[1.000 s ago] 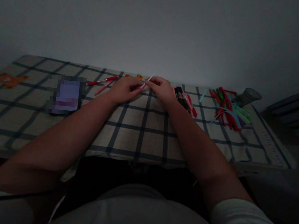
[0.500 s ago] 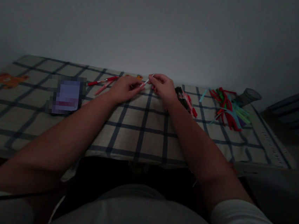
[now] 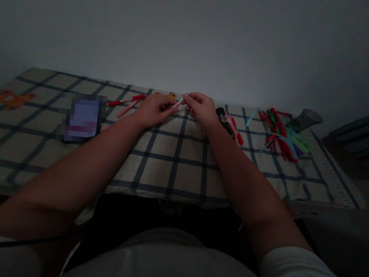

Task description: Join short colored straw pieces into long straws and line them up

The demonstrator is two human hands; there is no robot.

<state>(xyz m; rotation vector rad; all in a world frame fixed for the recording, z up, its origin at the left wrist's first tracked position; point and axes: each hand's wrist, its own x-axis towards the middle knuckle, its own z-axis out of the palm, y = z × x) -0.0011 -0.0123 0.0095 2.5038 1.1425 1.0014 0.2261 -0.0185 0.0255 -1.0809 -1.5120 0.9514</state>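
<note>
A checked cloth (image 3: pixel 187 182) runs off the left edge. At right lies a pile of coloured strips (image 3: pixel 281 137); at left, a flat object (image 3: pixel 83 118) blurred beyond reading. Between them come the left hand (image 3: pixel 153 110) and right hand (image 3: pixel 203 107), then a tilted grey cup (image 3: pixel 307 119), base unclear, and pens (image 3: pixel 225 121) partly hidden by the right forearm. 1 thin white stick (image 3: pixel 181 101) spans the 2 hands, pinched in both sets of fingertips, its ends indistinct.

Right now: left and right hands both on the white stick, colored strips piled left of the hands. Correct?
No, wrong side: the head view shows the strips piled right of the hands. Left hand and right hand are both on the white stick.
</note>
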